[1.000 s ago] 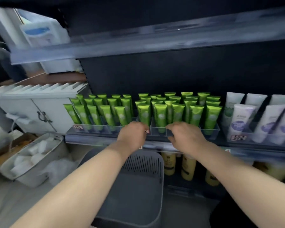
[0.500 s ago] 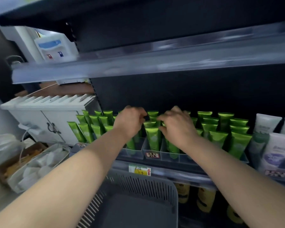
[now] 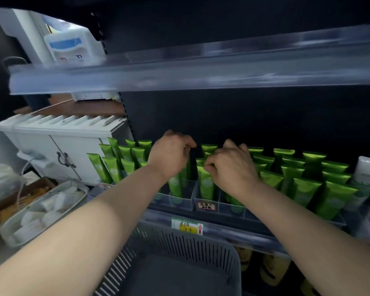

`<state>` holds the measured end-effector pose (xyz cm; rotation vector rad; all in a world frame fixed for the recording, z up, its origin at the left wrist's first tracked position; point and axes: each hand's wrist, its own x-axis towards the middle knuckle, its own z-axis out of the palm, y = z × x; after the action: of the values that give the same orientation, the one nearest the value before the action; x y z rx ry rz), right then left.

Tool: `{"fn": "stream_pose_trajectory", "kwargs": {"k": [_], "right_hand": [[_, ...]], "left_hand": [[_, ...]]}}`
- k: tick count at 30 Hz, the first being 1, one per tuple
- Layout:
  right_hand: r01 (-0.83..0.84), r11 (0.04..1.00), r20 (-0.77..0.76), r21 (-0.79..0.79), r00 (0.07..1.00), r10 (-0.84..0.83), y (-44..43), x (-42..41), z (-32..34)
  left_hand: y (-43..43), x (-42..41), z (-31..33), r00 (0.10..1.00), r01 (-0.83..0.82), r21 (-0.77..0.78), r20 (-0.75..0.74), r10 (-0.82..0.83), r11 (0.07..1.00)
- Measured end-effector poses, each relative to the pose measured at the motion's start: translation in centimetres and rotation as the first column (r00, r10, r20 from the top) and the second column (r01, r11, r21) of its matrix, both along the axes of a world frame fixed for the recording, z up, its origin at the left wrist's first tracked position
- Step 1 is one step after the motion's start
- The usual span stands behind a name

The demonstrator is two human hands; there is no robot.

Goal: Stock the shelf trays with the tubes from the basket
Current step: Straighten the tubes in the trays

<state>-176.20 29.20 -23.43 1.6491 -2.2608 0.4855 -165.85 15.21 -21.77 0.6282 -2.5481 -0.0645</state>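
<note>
2 hands among the green tubes (image 3: 207, 182) in the shelf trays (image 3: 181, 202).
Left hand (image 3: 169, 153) and right hand (image 3: 231, 165) curl over tube tops; grip unclear. Basket (image 3: 201, 244) sits below.

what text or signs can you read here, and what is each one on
Nothing reads clearly enough to quote.
Shelf-edge price tag: green and yellow, a red up arrow, digits blurred.
Handwritten label on the clear tray front: characters illegible.
Green tubes: print too small.
White dispenser: blue panel and marks, blurred.
</note>
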Motion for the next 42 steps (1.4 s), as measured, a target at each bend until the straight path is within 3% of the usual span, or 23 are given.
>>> {"fn": "stream_pose_trajectory", "kwargs": {"k": [9, 12, 16, 22, 25, 31, 37, 42], "right_hand": [[-0.021, 0.999, 0.098, 0.034, 0.995, 0.017, 0.0, -0.2, 0.0], [0.017, 0.999, 0.112, -0.050, 0.994, -0.011, 1.2, -1.3, 0.2], [0.048, 0.994, 0.105, -0.102, 0.994, -0.037, 2.3, -2.5, 0.2], [0.062, 0.986, 0.104, -0.157, 0.994, -0.046, 2.9, -2.9, -0.3], [0.079, 0.986, 0.109, -0.148, 0.992, -0.063, 3.4, -3.3, -0.5], [0.072, 0.988, 0.141, -0.134, 0.989, -0.053, 3.8, -3.6, -0.8], [0.070, 0.990, 0.164, -0.123, 0.985, -0.049, 3.7, -3.6, -0.8], [0.080, 0.993, 0.178, -0.087, 0.982, -0.064, 4.5, -3.5, -0.5]], "left_hand": [[0.3, -0.3, -0.2, 0.998, -0.007, 0.045, 0.062, 0.004, 0.999], [0.6, -1.3, -0.2, 0.994, -0.019, 0.082, 0.110, 0.010, 0.996], [0.6, -2.9, 0.6, 0.973, -0.061, 0.192, 0.231, 0.015, 0.979], [0.1, -4.9, 1.8, 0.985, -0.062, 0.348, 0.175, 0.000, 0.935], [0.2, -5.8, 1.4, 0.955, -0.058, 0.301, 0.296, -0.035, 0.952], [-0.3, -5.9, 1.2, 0.940, -0.066, 0.174, 0.340, 0.003, 0.982], [-1.1, -5.5, 1.2, 0.924, -0.153, 0.206, 0.377, 0.066, 0.967], [-0.7, -5.2, 1.6, 0.953, -0.145, 0.264, 0.297, 0.062, 0.954]]}}
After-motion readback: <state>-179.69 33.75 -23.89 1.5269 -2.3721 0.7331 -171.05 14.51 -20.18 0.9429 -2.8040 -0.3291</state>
